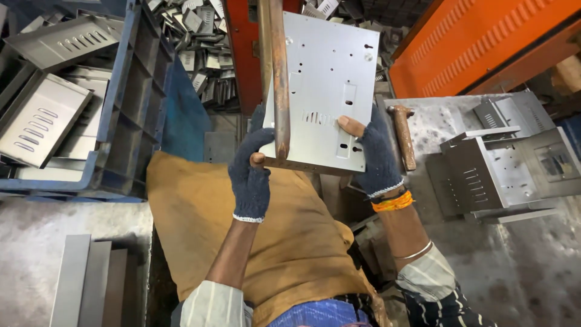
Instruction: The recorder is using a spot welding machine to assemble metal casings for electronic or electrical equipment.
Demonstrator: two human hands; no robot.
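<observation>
Head view is showing both gloved hands gripping a flat grey sheet-metal panel [330, 79] by its near edge. Left hand [251, 166] is clamping the lower left corner, fingers wrapping the edge; right hand [375, 151] is pinching the lower right corner, bare thumb tip pressing on the face. Between the grips, short louvre slots and a rectangular cutout are showing; small holes are dotting the panel above. A rusty bar [278, 72] is crossing just above the left hand.
</observation>
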